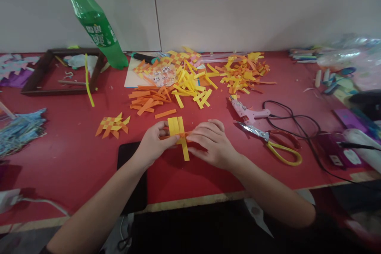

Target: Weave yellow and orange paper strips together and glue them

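Strips [175, 126], yellow crossed with orange, are near centre, pinched in the left hand [152, 143]. Right hand [212, 141] is curled at the orange end, can't tell if it's gripping. Left forearm [104, 198] hangs over a black device [139, 192]; glue gun [248, 113] and scissors [263, 134] sit right. Bottle [97, 22] far left, label too blurry to read.

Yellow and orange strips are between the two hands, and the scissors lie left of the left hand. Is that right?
No: the head view shows the scissors lying right of the right hand. The yellow and orange strips are indeed between it and the left hand.
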Motion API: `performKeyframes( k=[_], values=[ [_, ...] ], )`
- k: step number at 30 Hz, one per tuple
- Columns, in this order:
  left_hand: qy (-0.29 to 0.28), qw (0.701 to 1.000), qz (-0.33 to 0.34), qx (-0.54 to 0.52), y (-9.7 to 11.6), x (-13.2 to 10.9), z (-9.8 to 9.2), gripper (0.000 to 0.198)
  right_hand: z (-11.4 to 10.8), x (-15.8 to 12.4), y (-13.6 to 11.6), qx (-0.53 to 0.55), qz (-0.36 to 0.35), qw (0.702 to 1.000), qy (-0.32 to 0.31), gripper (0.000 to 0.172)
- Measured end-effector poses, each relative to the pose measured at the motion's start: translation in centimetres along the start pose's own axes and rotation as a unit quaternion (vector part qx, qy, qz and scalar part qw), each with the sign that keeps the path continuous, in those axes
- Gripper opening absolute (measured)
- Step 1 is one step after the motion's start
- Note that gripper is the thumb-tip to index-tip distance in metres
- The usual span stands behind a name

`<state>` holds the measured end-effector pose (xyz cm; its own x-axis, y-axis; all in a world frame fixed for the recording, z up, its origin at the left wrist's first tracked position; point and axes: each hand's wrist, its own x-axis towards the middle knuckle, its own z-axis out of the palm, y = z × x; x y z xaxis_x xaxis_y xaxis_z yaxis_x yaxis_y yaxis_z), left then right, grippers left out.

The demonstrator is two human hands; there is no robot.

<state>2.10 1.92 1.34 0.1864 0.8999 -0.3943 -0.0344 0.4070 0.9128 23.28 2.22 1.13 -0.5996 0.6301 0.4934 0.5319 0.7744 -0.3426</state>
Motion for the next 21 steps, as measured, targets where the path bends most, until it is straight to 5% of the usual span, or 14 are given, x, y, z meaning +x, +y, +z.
performKeyframes(
  k=[21],
  values=[
    [-0.039, 0.992, 0.074, 0.098, -0.28, -0.35, 0.26, 0.033, 0.49, -0.2, -0.08, 0.031, 0.024, 0.999, 0.036, 0.009]
  ],
)
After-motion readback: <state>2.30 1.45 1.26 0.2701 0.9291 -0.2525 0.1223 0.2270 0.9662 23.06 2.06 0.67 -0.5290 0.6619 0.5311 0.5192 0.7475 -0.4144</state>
